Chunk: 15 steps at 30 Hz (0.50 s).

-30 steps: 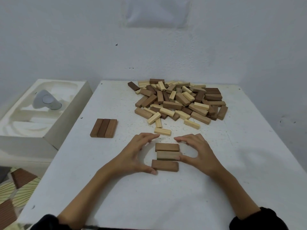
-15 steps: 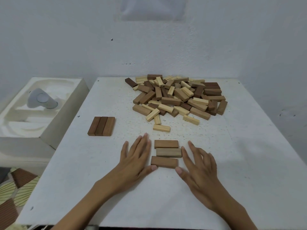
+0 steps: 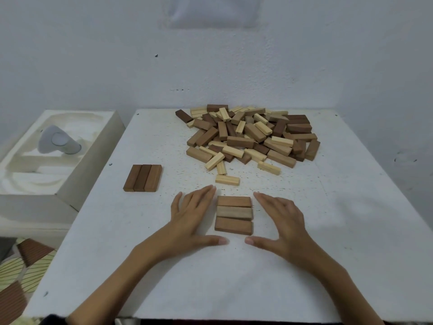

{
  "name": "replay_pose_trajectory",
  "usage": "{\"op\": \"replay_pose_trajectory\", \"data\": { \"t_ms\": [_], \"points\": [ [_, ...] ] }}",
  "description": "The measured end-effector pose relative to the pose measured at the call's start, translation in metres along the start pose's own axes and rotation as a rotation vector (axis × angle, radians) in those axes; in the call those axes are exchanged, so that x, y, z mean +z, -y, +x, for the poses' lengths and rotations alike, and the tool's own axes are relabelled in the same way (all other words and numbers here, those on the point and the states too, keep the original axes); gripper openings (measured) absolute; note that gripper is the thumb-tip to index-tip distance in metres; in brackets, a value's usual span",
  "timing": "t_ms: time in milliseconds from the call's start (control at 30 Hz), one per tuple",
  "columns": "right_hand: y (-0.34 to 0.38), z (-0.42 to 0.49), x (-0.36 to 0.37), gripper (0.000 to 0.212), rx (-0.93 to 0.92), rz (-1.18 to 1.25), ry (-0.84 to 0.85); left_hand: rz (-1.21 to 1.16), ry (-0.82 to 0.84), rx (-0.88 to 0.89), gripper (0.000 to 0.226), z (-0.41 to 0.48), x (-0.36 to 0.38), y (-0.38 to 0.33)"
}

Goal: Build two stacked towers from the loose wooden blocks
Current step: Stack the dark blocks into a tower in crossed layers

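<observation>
Only base layers exist: a dark row (image 3: 143, 178) near the left edge of the desk (image 3: 210, 277) and a front row (image 3: 234, 215) between the left hand (image 3: 192, 219) and right hand (image 3: 284, 222), fingers (image 3: 202, 195) released. The pile (image 3: 253, 137) waits.

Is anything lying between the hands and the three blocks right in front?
Nothing visible. The left hand and right hand lie open either side of the three-block row, with only bare table between.
</observation>
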State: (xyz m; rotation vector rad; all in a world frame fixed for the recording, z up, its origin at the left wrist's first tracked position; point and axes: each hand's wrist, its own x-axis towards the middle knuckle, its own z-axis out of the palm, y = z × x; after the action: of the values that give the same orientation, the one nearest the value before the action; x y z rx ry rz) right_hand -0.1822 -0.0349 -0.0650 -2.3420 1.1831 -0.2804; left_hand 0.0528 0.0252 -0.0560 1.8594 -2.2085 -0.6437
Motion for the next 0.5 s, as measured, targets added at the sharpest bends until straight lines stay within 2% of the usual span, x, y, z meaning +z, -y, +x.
{"op": "replay_pose_trajectory", "data": {
  "t_ms": [133,300,500],
  "points": [
    [-0.001,0.014,-0.012,0.098,-0.042,0.108,0.085,-0.19,-0.081,0.084,0.102,0.007,-0.002,0.001],
    [0.001,0.015,-0.007,0.098,-0.101,0.073,0.04,-0.239,-0.141,0.107,0.092,0.007,0.0,-0.003],
    [0.0,0.017,-0.007,0.081,-0.134,0.121,-0.023,-0.252,-0.22,0.139,0.074,0.009,0.003,0.005]
  ]
}}
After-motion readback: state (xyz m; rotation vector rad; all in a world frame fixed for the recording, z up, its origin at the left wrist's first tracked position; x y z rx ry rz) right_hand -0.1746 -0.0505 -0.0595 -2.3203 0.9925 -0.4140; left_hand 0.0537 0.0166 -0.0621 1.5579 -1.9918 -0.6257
